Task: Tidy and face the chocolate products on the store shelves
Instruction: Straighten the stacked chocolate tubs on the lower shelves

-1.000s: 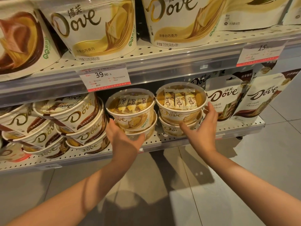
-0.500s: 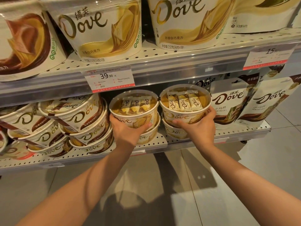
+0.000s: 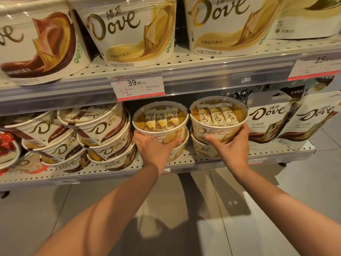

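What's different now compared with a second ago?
Both hands reached in to the shelf: the left hand now grips the left top tub, the right hand the right top tub. The tubs beneath, the leaning stacks and the bags stayed put.

On the lower shelf (image 3: 184, 159), two stacks of tubs stand side by side. The left hand (image 3: 155, 148) holds the left top tub (image 3: 160, 124), the right hand (image 3: 230, 145) the right top tub (image 3: 217, 119); each sits on a lower tub. Tilted tubs (image 3: 96, 130) pile up to the left, pouches (image 3: 267, 122) stand to the right. Large tubs (image 3: 132, 34) line the upper shelf (image 3: 203, 60), with a price tag (image 3: 137, 85) on its front edge.
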`<state>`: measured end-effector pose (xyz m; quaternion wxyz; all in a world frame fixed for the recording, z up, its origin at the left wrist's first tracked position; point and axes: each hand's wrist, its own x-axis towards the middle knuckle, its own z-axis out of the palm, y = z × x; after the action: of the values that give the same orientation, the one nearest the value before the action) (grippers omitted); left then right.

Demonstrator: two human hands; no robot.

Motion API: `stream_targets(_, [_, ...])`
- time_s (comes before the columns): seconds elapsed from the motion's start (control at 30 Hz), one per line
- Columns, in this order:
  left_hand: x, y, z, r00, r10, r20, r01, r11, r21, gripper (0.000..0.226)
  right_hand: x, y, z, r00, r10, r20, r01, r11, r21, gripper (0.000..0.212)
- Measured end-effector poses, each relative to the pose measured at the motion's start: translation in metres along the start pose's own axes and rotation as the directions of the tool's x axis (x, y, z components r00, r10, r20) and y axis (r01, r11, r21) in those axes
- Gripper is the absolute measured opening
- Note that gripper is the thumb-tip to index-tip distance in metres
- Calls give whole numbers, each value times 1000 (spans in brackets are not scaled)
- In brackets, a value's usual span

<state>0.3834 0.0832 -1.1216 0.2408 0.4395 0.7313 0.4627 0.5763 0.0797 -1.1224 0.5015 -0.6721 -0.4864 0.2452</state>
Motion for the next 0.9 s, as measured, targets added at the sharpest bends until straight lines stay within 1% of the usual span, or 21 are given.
stream_targets(0.1, [-3,-1,-1,1000,2,8,-2,1000,9,138,-3,-3,-1,1000,-2,18,2,1000,9,109])
stream_targets(0.17, [-3,-1,-5,999,3,40,-2,1000,-8,137,-6,-6,-1,1000,-5,24,5,1000,7,107])
stream_targets(0.27, [-2,0,-19,988,5,155,6,998,-67,132,-14,-12,-1,1000,-8,-19,8,1000,9,111])
stream_targets(0.33, [-4,5,-34,975,18,222,5,995,-100,130,-25,-21,-5,998,16,-63,-14,1000,28,111])
stream_targets(0.4, [-9,11,-53,961,45,275,-21,995,-93,119,-37,-32,-10,994,-8,-113,15,998,53,103])
stream_targets(0.47, [-17,15,-77,948,109,299,-89,993,-79,98,-48,-47,-15,984,-108,-141,118,991,64,93])
stream_targets(0.5, [-21,16,-90,943,150,298,-132,988,-78,90,-51,-55,-14,977,-166,-133,176,982,62,87])
stream_targets(0.57, [-22,18,-118,949,200,245,-187,979,-76,76,-57,-74,-8,967,-247,-65,250,967,40,79])
stream_targets(0.63, [-16,16,-144,965,231,120,-228,973,-42,61,-61,-93,5,953,-301,36,300,954,29,76])
stream_targets(0.7, [-8,10,-166,958,285,-14,-285,958,14,53,-66,-112,24,926,-350,144,347,937,46,75])
stream_targets(0.8, [5,-3,-194,928,319,-191,-308,947,87,54,-72,-136,56,882,-362,301,363,930,56,81])
stream_targets(0.9, [19,-15,-215,901,302,-311,-276,953,127,59,-74,-156,83,833,-340,436,391,920,-31,89])
